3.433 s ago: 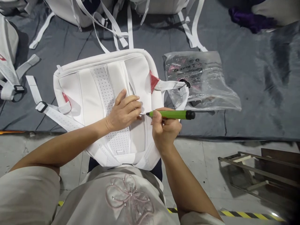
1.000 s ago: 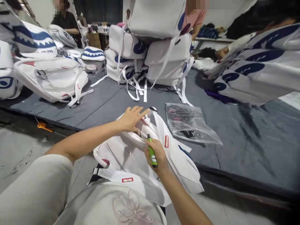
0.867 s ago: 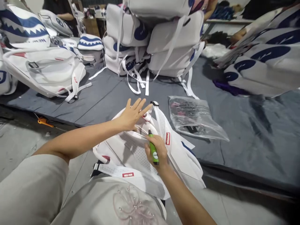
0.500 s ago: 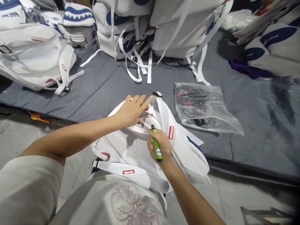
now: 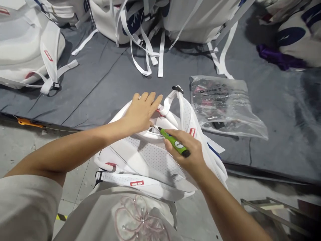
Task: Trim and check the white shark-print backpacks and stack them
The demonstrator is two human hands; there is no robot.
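Note:
A white backpack (image 5: 160, 157) with red labels lies tilted between my body and the table edge, its dotted back panel and straps facing me. My left hand (image 5: 140, 112) grips its top edge near the carry handle, fingers draped over the far side and thumb toward me. In my right hand (image 5: 187, 147) is a green pen-shaped tool (image 5: 173, 139) with black ends and a round white label. Its narrow tip points at the fabric by my left thumb. What exactly the tip touches is too small to make out.
A clear plastic bag (image 5: 225, 107) with dark and pink contents lies on the grey-covered table (image 5: 100, 83). More white backpacks (image 5: 198, 23) with loose straps stand along the back. An orange-handled tool (image 5: 30, 123) hangs at the table's left edge. Purple cloth (image 5: 278, 57) lies at right.
My right hand has turned the green tool from upright to a slant, its tip now toward my left thumb. The left hand keeps its place on the backpack. The view has tipped downward.

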